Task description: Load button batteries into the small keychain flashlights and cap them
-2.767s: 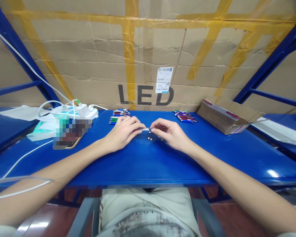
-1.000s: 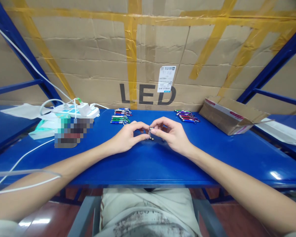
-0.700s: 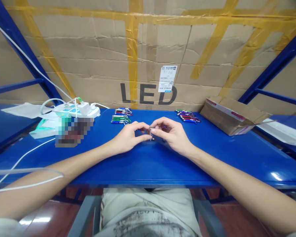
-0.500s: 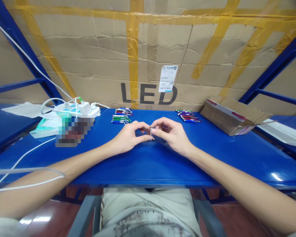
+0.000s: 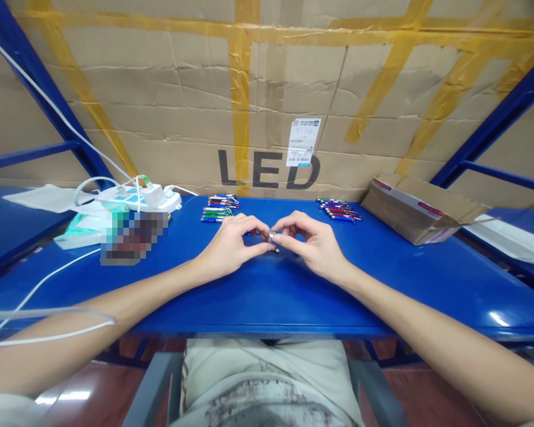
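Note:
In the middle of the head view, the fingertips of my left hand (image 5: 242,240) and my right hand (image 5: 309,240) meet just above the blue table (image 5: 267,296). Both hands are closed in a pinch around a small round silvery piece (image 5: 272,235), which shows as a pale disc between them. A tiny brass-coloured bit (image 5: 276,251) shows just below the fingertips; whether it is part of the same piece I cannot tell. Beyond my left hand lie several coloured metal tubes with clips (image 5: 216,212). Several similar tubes (image 5: 338,212) lie beyond my right hand.
An opened cardboard box (image 5: 404,210) stands at the right rear. On the left are a white power strip (image 5: 160,201), cables, a white and green packet (image 5: 82,231) and a pixelated item (image 5: 133,238). A large carton marked LED (image 5: 182,118) closes off the back.
The silvery piece between my fingertips has turned, so its pale round face shows more. My hands have barely shifted.

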Motion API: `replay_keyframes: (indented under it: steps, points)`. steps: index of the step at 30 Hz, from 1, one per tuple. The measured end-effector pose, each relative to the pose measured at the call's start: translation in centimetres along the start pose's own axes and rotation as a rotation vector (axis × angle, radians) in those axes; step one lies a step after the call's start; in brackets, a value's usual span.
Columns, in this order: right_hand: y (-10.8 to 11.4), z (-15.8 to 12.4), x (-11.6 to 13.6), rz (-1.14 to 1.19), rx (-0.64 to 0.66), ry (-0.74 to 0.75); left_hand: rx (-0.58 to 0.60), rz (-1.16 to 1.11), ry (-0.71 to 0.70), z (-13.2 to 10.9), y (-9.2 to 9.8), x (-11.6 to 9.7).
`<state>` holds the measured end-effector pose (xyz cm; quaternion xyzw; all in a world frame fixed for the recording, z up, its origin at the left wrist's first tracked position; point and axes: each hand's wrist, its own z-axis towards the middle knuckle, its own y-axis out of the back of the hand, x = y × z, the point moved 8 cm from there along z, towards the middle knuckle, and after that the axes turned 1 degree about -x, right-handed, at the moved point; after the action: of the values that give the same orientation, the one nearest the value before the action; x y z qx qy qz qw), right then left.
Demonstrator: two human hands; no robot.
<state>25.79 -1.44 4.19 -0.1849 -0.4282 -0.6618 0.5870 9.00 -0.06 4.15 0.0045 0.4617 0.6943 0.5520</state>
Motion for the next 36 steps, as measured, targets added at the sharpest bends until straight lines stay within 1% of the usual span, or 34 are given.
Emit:
replay_keyframes:
  steps: [4,7,10,12,14,17,20,24,27,33,36]
  points:
    - [0.9,-0.1,0.4,-0.084,-0.047,0.071,-0.03,0.066,-0.052,-0.2,0.5,-0.5]
    - [1.5,-0.1,0.9,-0.199,-0.076,0.12,-0.025,0.117,-0.068,-0.3,0.7,-0.7]
    - [1.5,-0.1,1.2,-0.329,-0.061,0.153,-0.016,0.143,-0.081,-0.3,0.8,-0.7]
    - [1.1,0.0,1.0,-0.431,0.007,0.154,-0.019,0.153,-0.092,-0.4,0.8,-0.6]
    - [0.5,0.0,0.4,-0.54,0.109,0.135,-0.017,0.168,-0.103,-0.4,0.7,-0.5]
    - [-0.2,-0.3,-0.9,-0.676,0.241,0.055,-0.008,0.198,-0.117,-0.4,0.7,-0.1]
    - [-0.6,-0.6,-1.7,-0.758,0.321,-0.016,0.004,0.218,-0.109,-0.4,0.6,0.4]
    - [-1.2,-0.8,-2.2,-0.777,0.378,-0.033,0.038,0.233,-0.067,-0.3,0.5,1.2]
    - [-1.4,-0.8,-2.4,-0.764,0.396,-0.029,0.057,0.246,-0.04,-0.2,0.4,1.6]
    - [-1.3,-0.7,-2.7,-0.702,0.402,-0.093,0.038,0.233,-0.063,-0.2,0.6,1.6]
    - [-1.3,-0.8,-2.5,-0.685,0.393,-0.088,0.035,0.228,-0.069,-0.2,0.6,1.6]
